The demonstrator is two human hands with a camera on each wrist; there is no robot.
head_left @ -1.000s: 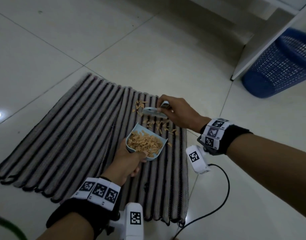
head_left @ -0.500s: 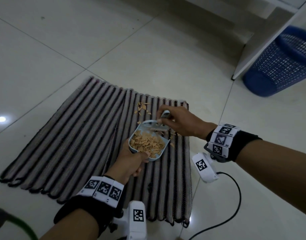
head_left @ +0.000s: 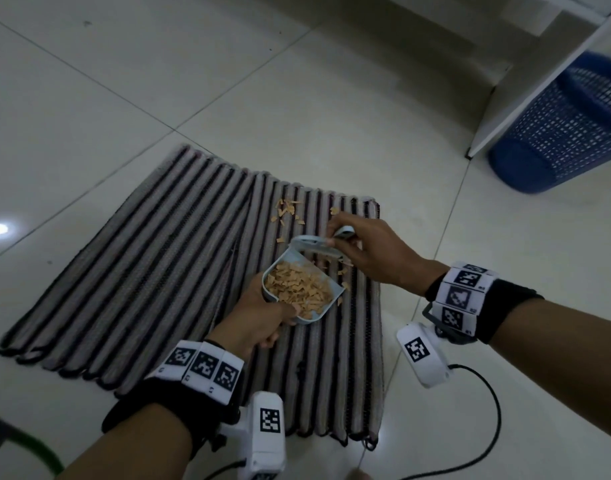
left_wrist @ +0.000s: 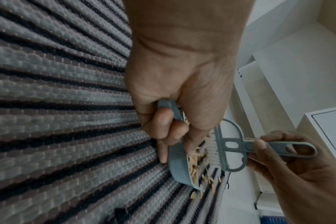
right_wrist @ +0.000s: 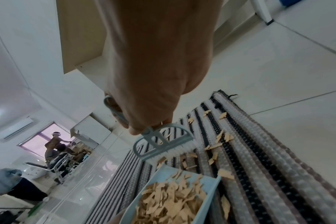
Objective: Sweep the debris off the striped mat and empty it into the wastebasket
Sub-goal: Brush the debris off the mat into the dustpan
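Note:
A grey-and-black striped mat (head_left: pixel 151 282) lies on the tiled floor. My left hand (head_left: pixel 259 320) grips the handle of a small pale-blue dustpan (head_left: pixel 279 268) heaped with tan flakes (head_left: pixel 300 289), its mouth resting on the mat. My right hand (head_left: pixel 366 251) pinches the handle of a small blue brush (head_left: pixel 314 244), (right_wrist: pixel 163 144) whose white bristles touch the mat at the pan's far lip. Loose flakes (head_left: pixel 288 211) lie beyond the brush and beside the pan (right_wrist: pixel 220 137). In the left wrist view the left hand (left_wrist: pixel 175 106) wraps the dustpan handle (left_wrist: pixel 169 110).
A blue mesh wastebasket (head_left: pixel 567 133) stands on the floor at the far right, behind a white furniture panel (head_left: pixel 525 95). A black cable (head_left: pixel 484 424) loops on the tiles right of the mat. People sit far off in the right wrist view (right_wrist: pixel 54 148).
The brush drew back toward the pan, pushing flakes in, and now stands at the pan's far lip. The pan stayed in about the same spot on the mat.

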